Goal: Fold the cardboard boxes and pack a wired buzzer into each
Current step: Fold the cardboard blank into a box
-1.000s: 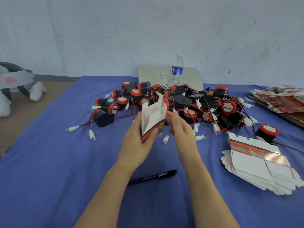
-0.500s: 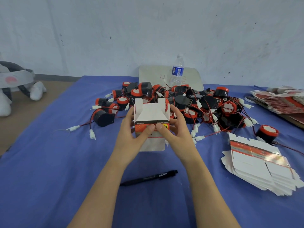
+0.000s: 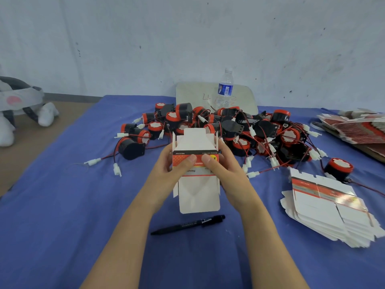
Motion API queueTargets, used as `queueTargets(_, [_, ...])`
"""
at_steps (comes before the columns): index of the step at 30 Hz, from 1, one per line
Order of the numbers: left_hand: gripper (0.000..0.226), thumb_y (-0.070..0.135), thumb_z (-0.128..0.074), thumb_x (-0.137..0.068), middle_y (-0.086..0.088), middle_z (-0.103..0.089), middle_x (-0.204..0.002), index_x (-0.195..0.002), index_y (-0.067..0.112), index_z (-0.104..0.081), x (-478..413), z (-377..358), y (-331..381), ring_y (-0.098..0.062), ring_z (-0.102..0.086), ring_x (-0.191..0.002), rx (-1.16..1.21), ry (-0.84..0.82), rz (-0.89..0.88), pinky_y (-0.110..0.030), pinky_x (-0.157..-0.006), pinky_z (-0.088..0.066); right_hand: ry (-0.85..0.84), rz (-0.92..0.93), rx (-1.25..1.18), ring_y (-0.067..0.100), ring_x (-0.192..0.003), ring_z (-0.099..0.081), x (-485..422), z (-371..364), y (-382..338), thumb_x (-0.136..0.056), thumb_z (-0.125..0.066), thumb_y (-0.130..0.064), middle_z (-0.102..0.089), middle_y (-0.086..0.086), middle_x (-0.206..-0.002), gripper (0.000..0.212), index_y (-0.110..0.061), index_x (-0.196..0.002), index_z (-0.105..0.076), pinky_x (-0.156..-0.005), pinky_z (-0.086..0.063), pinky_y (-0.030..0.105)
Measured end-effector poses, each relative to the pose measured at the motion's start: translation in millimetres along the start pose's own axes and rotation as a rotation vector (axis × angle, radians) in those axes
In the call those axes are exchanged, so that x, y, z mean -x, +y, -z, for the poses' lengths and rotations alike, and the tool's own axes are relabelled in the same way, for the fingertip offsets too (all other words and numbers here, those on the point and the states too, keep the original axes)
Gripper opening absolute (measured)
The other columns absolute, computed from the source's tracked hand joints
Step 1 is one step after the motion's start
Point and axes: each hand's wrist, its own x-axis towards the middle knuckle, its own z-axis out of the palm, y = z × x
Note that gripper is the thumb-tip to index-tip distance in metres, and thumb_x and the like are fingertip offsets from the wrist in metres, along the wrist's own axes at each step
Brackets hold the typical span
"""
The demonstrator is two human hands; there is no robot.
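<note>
The left hand [image 3: 166, 171] and right hand [image 3: 228, 172] hold one half-formed box [image 3: 198, 192] above the worktop [image 3: 62, 205], fingers [image 3: 221, 148] clamped on its sides, flaps open. The buzzers [image 3: 229, 130] lie heaped behind it, flat boxes [image 3: 325, 209] at right; nearly everything seems left.

Black pen [image 3: 187, 224] lying slanted on blue surface [image 3: 62, 205], near front middle. Clear water bottle [image 3: 225, 90] standing upright at far end, white cap on, blue label. Pale flat board [image 3: 193, 94] just behind bottle, against wall [image 3: 145, 38], faint scribbles on it. Wall whitish, small dark spots. Grey and white soft toy [image 3: 18, 105] on brown floor [image 3: 31, 132], far left, off surface.
</note>
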Motion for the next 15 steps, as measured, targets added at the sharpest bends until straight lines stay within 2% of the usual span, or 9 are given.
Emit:
queueTargets(2, [0.055,0.048,-0.073,-0.062,0.013,-0.069,-0.111,-0.114,0.043,-0.055,0.0,1.6,-0.1,-0.010,-0.067,-0.102,0.024,-0.030,0.012,-0.024,-0.075,-0.056,0.002,-0.015,0.003,0.028,-0.110,-0.063,1.1,0.9,-1.2,-0.073,-0.070,-0.036,-0.061,0.012,-0.124,0.071,-0.029,-0.138,-0.042,-0.093,-0.052,0.044])
queueTargets(5, [0.055,0.045,-0.075,-0.064,0.009,-0.069,-0.112,-0.116,0.042,-0.056,0.1,4.7,-0.2,-0.013,-0.068,-0.101,0.042,-0.058,0.014,-0.024,-0.073,-0.055,0.012,-0.011,0.051,0.024,-0.097,-0.069,2.5,3.9,-1.9,-0.072,-0.070,-0.037,-0.061,0.011,-0.118,0.057,-0.027,-0.124,-0.050,-0.079,-0.058,0.039])
queueTargets(7, [0.060,0.046,-0.076,-0.062,0.005,-0.068,-0.114,-0.117,0.037,-0.056,-0.4,5.5,-1.5,-0.016,-0.068,-0.100,0.038,-0.060,0.013,-0.026,-0.074,-0.056,0.013,-0.008,0.085,0.021,-0.091,-0.070,3.5,5.0,-2.8,-0.073,-0.069,-0.037,-0.060,0.009,-0.118,0.053,-0.023,-0.120,-0.051,-0.075,-0.059,0.038])
queueTargets(11, [0.057,0.042,-0.077,-0.061,-0.001,-0.069,-0.111,-0.113,0.027,-0.058,-1.1,7.0,-3.8,-0.022,-0.070,-0.095,0.052,-0.070,0.036,-0.027,-0.070,-0.056,-0.003,-0.044,0.097,0.022,-0.088,-0.070,3.1,6.4,-2.1,-0.078,-0.073,-0.035,-0.067,0.001,-0.109,0.050,-0.014,-0.116,-0.049,-0.079,-0.056,0.046])
queueTargets(13, [0.057,0.039,-0.077,-0.064,-0.002,-0.071,-0.107,-0.115,0.024,-0.056,-0.3,7.4,-4.4,-0.024,-0.070,-0.094,0.059,-0.111,0.063,-0.029,-0.070,-0.057,-0.014,-0.067,0.058,0.024,-0.086,-0.068,2.8,8.0,-0.8,-0.078,-0.074,-0.033,-0.068,0.005,-0.104,0.055,-0.006,-0.118,-0.048,-0.080,-0.056,0.044])
queueTargets(15, [0.058,0.037,-0.076,-0.065,0.000,-0.071,-0.105,-0.116,0.021,-0.055,0.7,6.2,-3.9,-0.023,-0.070,-0.093,0.033,-0.141,0.062,-0.029,-0.071,-0.057,0.003,-0.107,-0.013,0.022,-0.084,-0.068,2.5,10.3,-0.7,-0.075,-0.073,-0.041,-0.069,0.008,-0.097,0.065,0.001,-0.119,-0.050,-0.078,-0.057,0.038])
